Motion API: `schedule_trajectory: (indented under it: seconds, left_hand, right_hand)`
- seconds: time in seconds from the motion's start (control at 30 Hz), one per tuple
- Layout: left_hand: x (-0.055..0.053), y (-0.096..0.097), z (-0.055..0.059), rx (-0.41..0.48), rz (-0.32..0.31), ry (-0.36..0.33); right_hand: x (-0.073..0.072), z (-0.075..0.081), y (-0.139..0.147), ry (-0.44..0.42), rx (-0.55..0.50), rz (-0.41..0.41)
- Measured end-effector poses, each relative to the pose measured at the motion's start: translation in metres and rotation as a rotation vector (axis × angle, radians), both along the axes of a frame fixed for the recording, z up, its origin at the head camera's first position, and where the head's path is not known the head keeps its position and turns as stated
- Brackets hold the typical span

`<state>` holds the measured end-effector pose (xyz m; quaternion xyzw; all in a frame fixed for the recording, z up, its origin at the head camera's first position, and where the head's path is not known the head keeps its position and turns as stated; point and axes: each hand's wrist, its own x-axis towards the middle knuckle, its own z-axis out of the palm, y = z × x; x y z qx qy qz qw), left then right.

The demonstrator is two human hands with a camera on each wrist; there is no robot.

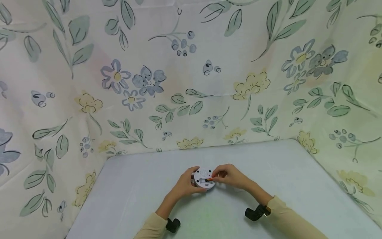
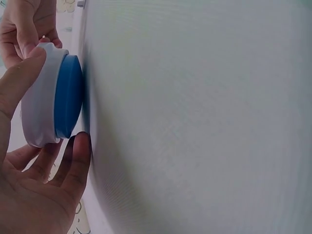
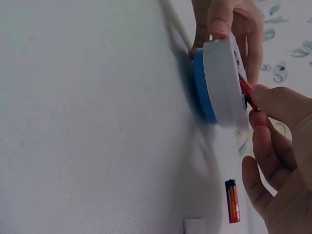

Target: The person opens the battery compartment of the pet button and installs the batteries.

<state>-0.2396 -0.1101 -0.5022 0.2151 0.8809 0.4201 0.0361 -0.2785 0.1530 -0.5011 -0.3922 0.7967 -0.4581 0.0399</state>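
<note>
A round white device (image 1: pixel 200 184) with a blue dome (image 2: pixel 69 97) is tilted blue side down, close over the table. Its upturned back shows speaker holes and an uncovered battery compartment. My left hand (image 1: pixel 185 184) grips the device by its rim, thumb on one side and fingers on the other. Between thumb and fingertips, my right hand (image 1: pixel 231 176) pinches a red battery (image 3: pixel 247 91), one end of which is in the compartment. In the right wrist view, a second red and black battery (image 3: pixel 233 201) lies on the table beyond the device.
Near the loose battery lies a small white piece (image 3: pixel 195 226), cut off by the frame edge. The white table (image 1: pixel 134 186) meets a flowered cloth (image 1: pixel 185 76) behind and at both sides. Black wrist cameras (image 1: pixel 257 213) sit on both forearms.
</note>
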Motion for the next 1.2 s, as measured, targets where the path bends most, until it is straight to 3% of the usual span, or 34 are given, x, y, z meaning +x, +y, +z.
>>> schedule_trajectory:
  seconds: [0.33, 0.7, 0.97, 1.2]
  left_hand:
    - [0.000, 0.001, 0.001, -0.001, -0.007, 0.033]
    - [0.000, 0.001, 0.002, -0.029, 0.003, 0.022]
    - [-0.002, 0.002, 0.002, -0.037, -0.002, 0.016]
    - [-0.001, 0.002, 0.002, -0.038, -0.005, 0.014]
  right_hand:
    - [0.000, 0.004, -0.014, 0.094, 0.057, 0.006]
    - [0.000, 0.003, -0.019, 0.097, 0.074, 0.001]
    - [-0.008, -0.003, -0.012, 0.045, 0.053, 0.022]
    - [-0.013, -0.007, -0.006, -0.004, 0.009, 0.091]
